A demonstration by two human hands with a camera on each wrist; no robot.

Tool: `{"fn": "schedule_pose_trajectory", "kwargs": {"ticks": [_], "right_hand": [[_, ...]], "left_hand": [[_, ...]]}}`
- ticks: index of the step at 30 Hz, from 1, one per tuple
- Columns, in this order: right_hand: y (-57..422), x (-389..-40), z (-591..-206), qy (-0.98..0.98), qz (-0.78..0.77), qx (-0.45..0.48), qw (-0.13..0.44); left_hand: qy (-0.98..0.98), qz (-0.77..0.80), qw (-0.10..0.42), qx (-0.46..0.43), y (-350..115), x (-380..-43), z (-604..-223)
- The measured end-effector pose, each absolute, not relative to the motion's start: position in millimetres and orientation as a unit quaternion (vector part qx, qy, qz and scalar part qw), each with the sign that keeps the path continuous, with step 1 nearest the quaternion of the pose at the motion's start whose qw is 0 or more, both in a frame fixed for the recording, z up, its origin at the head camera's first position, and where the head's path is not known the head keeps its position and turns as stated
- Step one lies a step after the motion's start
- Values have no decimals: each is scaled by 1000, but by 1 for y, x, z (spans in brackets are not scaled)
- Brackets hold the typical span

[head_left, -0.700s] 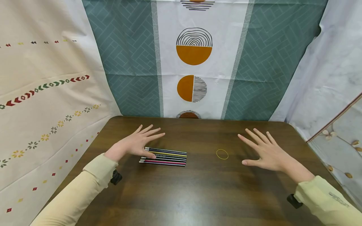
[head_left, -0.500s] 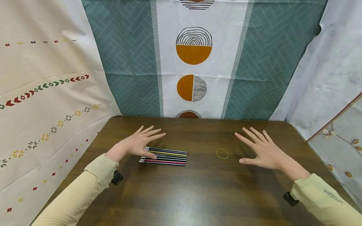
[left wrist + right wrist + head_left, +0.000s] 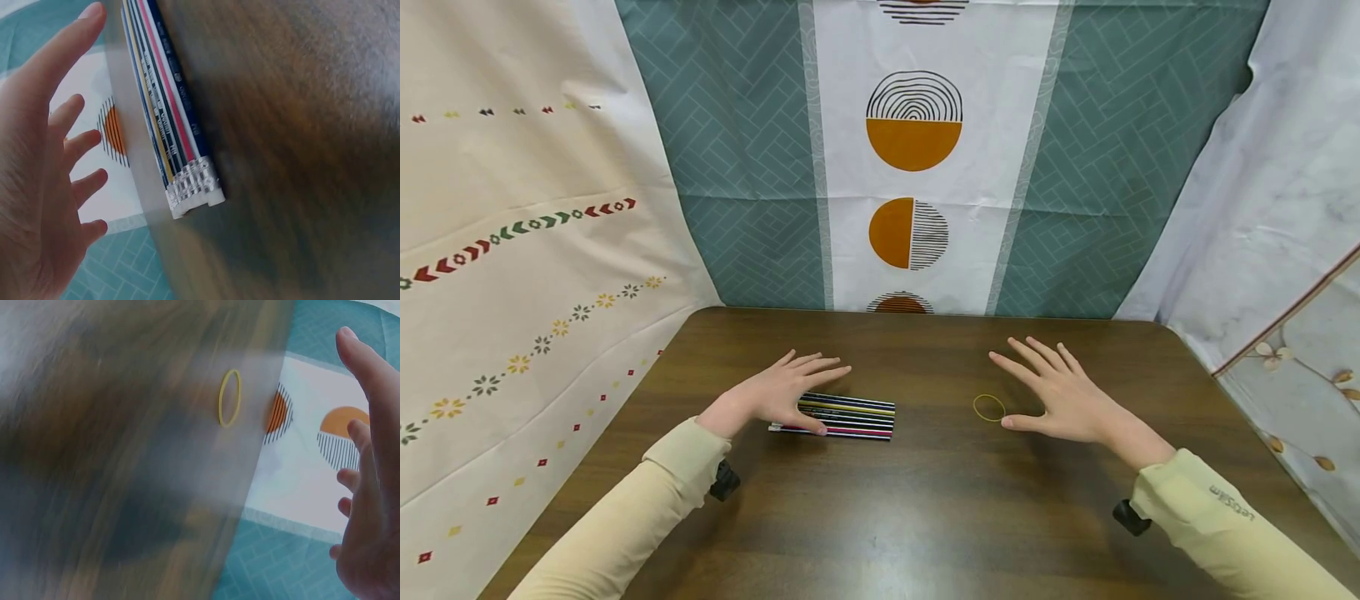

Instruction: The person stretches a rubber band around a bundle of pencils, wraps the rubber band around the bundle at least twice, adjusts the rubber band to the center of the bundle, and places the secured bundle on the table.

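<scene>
Several pencils [image 3: 857, 418] lie side by side on the table, their white eraser ends to the left. In the left wrist view the pencils [image 3: 165, 106] show silver ferrules and one pink barrel among dark ones. My left hand [image 3: 780, 393] hovers over their eraser ends with fingers spread, hiding part of them and holding nothing. A thin yellow rubber band [image 3: 989, 407] lies to the right of the pencils. Close beside it is my right hand [image 3: 1063, 402], fingers spread, its thumb tip overlapping the band's edge in the head view. The right wrist view shows the whole rubber band [image 3: 229, 398] flat on the wood.
The brown wooden table [image 3: 895, 517] has a far edge against a hanging patterned cloth [image 3: 917, 158]. Cream cloth [image 3: 535, 275] hangs on the left and a white marbled cloth [image 3: 1262, 208] on the right. A small dark device sits at each wrist.
My right hand has moved left, up to the rubber band. The left hand has shifted slightly right and nearer to me over the pencils. Pencils and band stay put.
</scene>
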State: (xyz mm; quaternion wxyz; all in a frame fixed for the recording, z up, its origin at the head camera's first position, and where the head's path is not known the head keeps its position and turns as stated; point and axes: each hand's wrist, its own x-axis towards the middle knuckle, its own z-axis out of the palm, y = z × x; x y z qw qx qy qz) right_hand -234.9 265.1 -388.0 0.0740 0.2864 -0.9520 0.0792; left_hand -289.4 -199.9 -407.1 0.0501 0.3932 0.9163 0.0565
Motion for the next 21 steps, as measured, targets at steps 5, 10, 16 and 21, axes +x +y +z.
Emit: {"fn": "schedule_pose_trajectory", "kwargs": {"ticks": [5,10,16,21], "right_hand": [[250,-239,-389,-949,96,292,66],[235,-243,-389,-947,112,297,59],[219,-248,-391,-943,115,306,53],[206,-250,-394,-939,125,318,47]], "left_hand": [[915,63,59,394,-196,-288,-412],[913,67,68,397,-193,-288,-417],[915,65,70,391,-192,-287,-423],[917,67,68,388,-191,-288,-426]]}}
